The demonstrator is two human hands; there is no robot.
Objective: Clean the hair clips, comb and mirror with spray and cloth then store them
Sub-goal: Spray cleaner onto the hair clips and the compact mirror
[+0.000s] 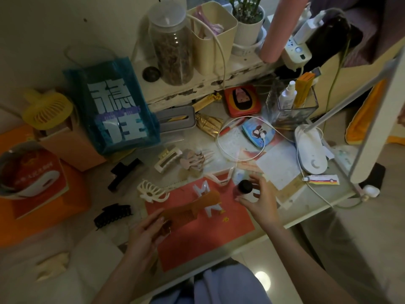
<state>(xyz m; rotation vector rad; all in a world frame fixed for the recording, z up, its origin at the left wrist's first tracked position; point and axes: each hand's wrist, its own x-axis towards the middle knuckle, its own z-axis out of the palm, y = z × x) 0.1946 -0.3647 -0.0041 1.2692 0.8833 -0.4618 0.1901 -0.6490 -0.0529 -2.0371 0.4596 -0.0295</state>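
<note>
Dim light falls over a cluttered pale counter [306,207] with a red-orange paper sheet [197,238] spread on its near edge. Nearest, the left hand [142,235] holds a translucent amber-brown plastic comb [188,207] above that sheet, fingers [153,218] pinching its near end. The comb's long axis runs from the hand up and to the right, its far end reaching toward the other hand. The right hand [260,198] hovers just right of that end, fingers curled loosely round a small bottle with a dark round cap [244,187] (presumably the spray, though the body is hard to read). So the bottle sits beside the comb's far tip, and the coming spray likely turns on aiming the nozzle leftward along the teeth. No cloth is clearly visible.

Farther out lie the clips: a black ridged claw clip [114,215] to the left of the comb hand, a cream open-ribbed claw clip [151,191] just beyond the comb, a black plain claw clip [122,172], a cream rectangular claw clip [167,159] and a beige-pink clawed clip [194,160] side by side. Beyond them stand a blue translucent tote bag [114,106] and a clear lidded jar [172,44] on a shelf. At far right a pale framed panel [377,119] leans, possibly the mirror; I cannot tell.
</note>
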